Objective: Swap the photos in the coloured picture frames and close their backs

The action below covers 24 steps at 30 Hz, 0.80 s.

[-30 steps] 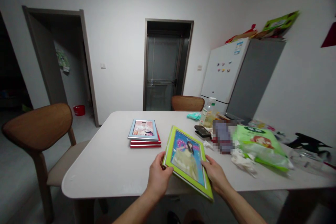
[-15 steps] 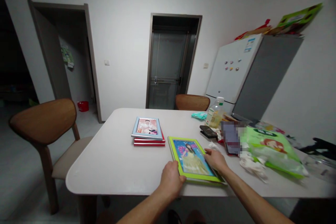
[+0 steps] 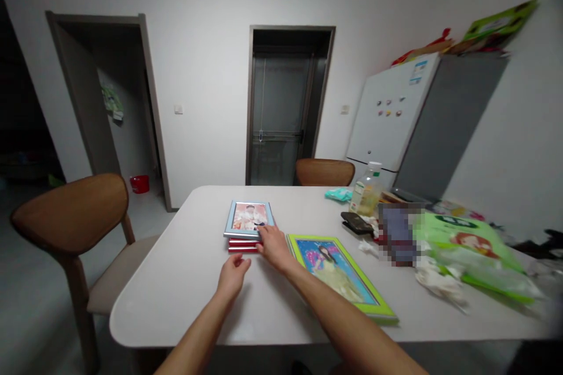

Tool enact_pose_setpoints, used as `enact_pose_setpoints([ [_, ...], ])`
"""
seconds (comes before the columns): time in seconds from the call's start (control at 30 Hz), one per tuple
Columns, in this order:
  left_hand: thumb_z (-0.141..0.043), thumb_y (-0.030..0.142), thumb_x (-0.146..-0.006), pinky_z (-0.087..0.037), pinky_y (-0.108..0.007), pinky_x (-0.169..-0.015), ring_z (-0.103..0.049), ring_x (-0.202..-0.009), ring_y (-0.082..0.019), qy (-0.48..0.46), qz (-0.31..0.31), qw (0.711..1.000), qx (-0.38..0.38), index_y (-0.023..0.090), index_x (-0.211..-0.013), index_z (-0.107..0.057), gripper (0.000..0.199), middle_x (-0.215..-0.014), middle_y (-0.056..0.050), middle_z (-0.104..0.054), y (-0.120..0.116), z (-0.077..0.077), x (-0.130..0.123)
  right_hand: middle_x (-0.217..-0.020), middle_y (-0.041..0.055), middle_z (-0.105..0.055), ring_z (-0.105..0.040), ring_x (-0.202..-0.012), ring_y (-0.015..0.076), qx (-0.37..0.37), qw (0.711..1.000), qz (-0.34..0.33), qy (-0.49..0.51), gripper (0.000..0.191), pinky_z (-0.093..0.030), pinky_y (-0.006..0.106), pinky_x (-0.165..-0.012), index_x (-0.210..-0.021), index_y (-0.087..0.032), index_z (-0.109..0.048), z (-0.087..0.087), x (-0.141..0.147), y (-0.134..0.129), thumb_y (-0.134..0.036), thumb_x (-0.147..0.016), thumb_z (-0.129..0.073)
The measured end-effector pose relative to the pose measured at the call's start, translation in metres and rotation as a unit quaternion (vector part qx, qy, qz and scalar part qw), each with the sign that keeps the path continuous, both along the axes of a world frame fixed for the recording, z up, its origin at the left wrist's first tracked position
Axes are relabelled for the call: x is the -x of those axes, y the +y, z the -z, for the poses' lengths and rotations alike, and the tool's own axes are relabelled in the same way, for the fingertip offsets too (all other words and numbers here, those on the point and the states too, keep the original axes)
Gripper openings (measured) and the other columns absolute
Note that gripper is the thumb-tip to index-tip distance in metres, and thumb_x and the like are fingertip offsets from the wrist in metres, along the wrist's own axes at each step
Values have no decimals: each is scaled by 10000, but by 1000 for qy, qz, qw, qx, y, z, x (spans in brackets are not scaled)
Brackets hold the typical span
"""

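A light blue picture frame (image 3: 229, 227) lies on top of red picture frames (image 3: 243, 248) in a small stack on the white table. My right hand (image 3: 276, 249) is at the stack's front right corner, its fingers over the blue frame's edge and its thumb lower down, closed on that corner. Just in front of the stack my left hand (image 3: 233, 276) hovers with thumb and fingers apart, holding nothing. To the right a lime green picture frame (image 3: 338, 272) lies flat, partly hidden by my right forearm.
On the table's right side are a bottle (image 3: 366, 190), a black wallet-like item (image 3: 357, 222), crumpled tissues (image 3: 440, 282) and a green package (image 3: 475, 246). One wooden chair (image 3: 73, 211) stands at the left, another (image 3: 325, 172) behind the table. A fridge (image 3: 389, 111) stands at the back right.
Both hands have let go of the lime green frame and moved left to the stack. The green frame now lies on the table. My right hand has reached the blue frame's corner.
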<state>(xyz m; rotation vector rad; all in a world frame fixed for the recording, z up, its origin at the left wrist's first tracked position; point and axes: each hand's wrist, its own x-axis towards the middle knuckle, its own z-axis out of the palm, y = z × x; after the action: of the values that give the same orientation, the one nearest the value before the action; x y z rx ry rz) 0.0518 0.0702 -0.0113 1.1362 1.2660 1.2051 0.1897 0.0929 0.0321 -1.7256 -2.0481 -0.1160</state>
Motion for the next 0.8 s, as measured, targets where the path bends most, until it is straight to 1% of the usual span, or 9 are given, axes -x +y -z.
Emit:
enact_pose_setpoints([
  [0.13,-675,351,-575,-427,-263,-622,-587,-672,-159,-77,25,996,22,99,-863,-544,404,-705,-39,-595,-3,-2,4,-933,108,-561,-451,-924,224,0,1000,-11,-24,196,-321,341,-786,-873,-142,-576,-4,10,-3,-167,-689,-512],
  [0.27,-621,403,-633,-448,-285,-670,-599,-747,-178,-176,49,983,14,114,-870,-545,381,-796,-80,-626,-13,-15,1,-948,66,-536,-436,-902,202,-13,999,-43,-23,259,-322,325,-790,-908,-172,-547,-3,15,-32,-216,-653,-564],
  [0.4,-600,372,-649,-441,-289,-767,-573,-886,-196,-253,36,966,-39,147,-961,-525,392,-942,-62,-622,-29,-27,-8,-922,52,-527,-434,-887,193,-39,992,-92,71,271,-327,337,-803,-899,-182,-542,-6,22,-73,-200,-631,-580],
  [0.5,-602,319,-649,-432,-297,-795,-564,-919,-218,-243,-4,966,-83,123,-981,-532,392,-953,-70,-629,-44,-32,-11,-1023,73,-509,-416,-989,200,-33,971,-140,193,318,-304,344,-872,-935,-176,-545,-15,22,-94,-203,-620,-584],
  [0.57,-581,305,-677,-432,-302,-804,-564,-925,-221,-186,-20,975,-119,128,-1015,-526,386,-968,-68,-629,-57,-37,-10,-1147,94,-459,-387,-1070,201,-3,937,-155,314,415,-284,348,-911,-1052,-172,-503,-22,19,-101,-255,-649,-563],
  [0.6,-559,307,-701,-431,-305,-811,-562,-934,-218,-145,-14,979,-141,139,-1042,-514,383,-990,-63,-623,-64,-40,-8,-1196,98,-431,-379,-1096,200,20,911,-149,385,456,-282,353,-916,-1112,-178,-467,-26,16,-103,-299,-677,-538],
  [0.67,-507,297,-751,-424,-317,-835,-548,-965,-214,-51,20,979,-198,160,-1093,-486,369,-1043,-55,-601,-79,-48,-5,-1243,89,-409,-384,-1114,200,69,838,-117,529,506,-298,375,-901,-1195,-217,-394,-33,10,-106,-405,-730,-465],
  [0.73,-464,249,-781,-397,-326,-883,-510,-1028,-207,55,60,959,-270,178,-1137,-458,363,-1111,-51,-563,-95,-54,-2,-1230,70,-440,-414,-1100,207,98,752,-92,645,536,-326,394,-867,-1218,-265,-362,-40,4,-112,-494,-737,-422],
  [0.8,-428,174,-788,-368,-320,-923,-464,-1085,-188,162,86,916,-358,195,-1179,-423,392,-1170,-51,-521,-108,-54,2,-1160,57,-514,-475,-1041,210,103,682,-98,717,546,-366,389,-822,-1205,-286,-376,-45,-2,-123,-531,-720,-429],
])
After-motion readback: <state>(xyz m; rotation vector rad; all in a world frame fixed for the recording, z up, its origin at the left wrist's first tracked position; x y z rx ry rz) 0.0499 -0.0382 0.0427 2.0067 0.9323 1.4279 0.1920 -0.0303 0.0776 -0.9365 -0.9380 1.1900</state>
